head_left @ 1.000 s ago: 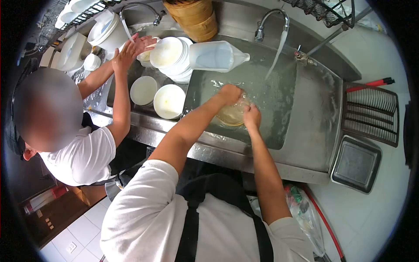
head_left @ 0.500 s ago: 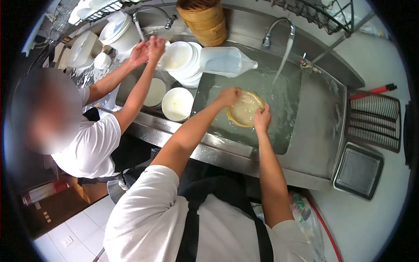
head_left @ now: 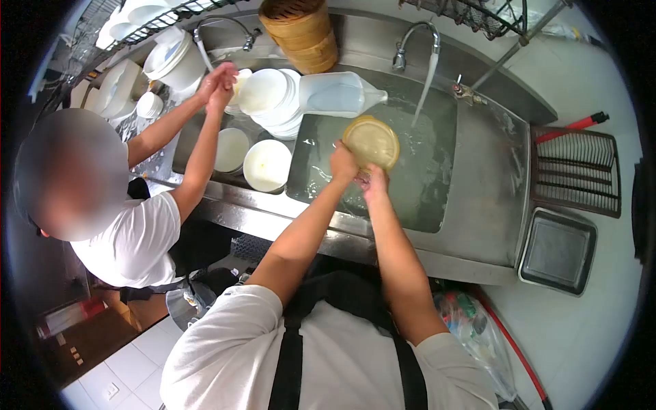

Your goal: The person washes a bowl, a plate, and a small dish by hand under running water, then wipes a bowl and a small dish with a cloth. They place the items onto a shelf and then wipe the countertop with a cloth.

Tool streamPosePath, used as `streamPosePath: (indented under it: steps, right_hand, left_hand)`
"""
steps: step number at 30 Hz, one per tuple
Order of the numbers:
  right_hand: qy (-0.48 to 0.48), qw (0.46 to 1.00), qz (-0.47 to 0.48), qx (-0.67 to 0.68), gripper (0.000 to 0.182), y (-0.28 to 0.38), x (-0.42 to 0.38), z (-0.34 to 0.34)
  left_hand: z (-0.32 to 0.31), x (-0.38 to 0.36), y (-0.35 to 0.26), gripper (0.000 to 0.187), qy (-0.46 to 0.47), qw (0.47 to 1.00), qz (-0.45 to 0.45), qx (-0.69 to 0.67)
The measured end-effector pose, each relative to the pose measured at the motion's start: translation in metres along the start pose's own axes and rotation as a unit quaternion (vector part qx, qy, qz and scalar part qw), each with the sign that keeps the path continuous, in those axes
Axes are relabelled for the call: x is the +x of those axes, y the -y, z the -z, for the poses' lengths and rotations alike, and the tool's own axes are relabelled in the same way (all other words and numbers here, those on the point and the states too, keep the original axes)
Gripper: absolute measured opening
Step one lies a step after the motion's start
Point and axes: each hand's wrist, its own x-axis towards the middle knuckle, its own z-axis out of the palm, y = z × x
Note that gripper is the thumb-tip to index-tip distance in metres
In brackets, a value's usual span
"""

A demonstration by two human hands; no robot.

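Note:
I hold a round yellowish dish (head_left: 372, 141) up out of the water, tilted on edge above the water-filled steel sink (head_left: 478, 178). My left hand (head_left: 341, 164) grips its lower left rim. My right hand (head_left: 373, 180) is just below the dish, fingers curled at its bottom edge. Water runs from the tap (head_left: 414, 37) just right of the dish.
A co-worker at my left rinses something with both hands (head_left: 220, 80) under a second tap (head_left: 225, 26). Stacked white plates (head_left: 272, 97), white bowls (head_left: 266, 165), a plastic jug (head_left: 338, 93) and bamboo steamers (head_left: 299, 27) crowd the left basin. A metal tray (head_left: 557, 250) and rack (head_left: 575, 171) lie at right.
I have lifted the dish out of the water and tipped it upright, moving it up and left. My hands have come closer together beneath it. The co-worker's hands stay under the left tap.

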Motion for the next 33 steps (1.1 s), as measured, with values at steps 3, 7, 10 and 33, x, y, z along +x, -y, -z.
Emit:
streamPosePath:
  steps: [3, 7, 10, 33]
  right_hand:
    - [0.038, 0.997, -0.053, -0.051, 0.037, 0.0, 0.027, 0.03]
    - [0.148, 0.98, -0.04, -0.129, 0.043, 0.012, 0.032, 0.053]
    - [0.141, 0.976, -0.082, -0.146, 0.05, 0.025, 0.024, 0.051]
    - [0.123, 0.905, 0.243, -0.327, 0.061, -0.021, -0.096, -0.116]
  left_hand:
    - [0.011, -0.008, 0.008, 0.037, 0.038, 0.996, -0.033, 0.075]
    - [0.024, 0.013, 0.052, 0.036, 0.205, 0.968, -0.111, 0.096]
    - [0.07, -0.003, 0.063, 0.036, 0.098, 0.962, -0.229, 0.11]
    - [0.297, -0.313, 0.374, 0.025, -0.293, 0.925, 0.152, -0.187]
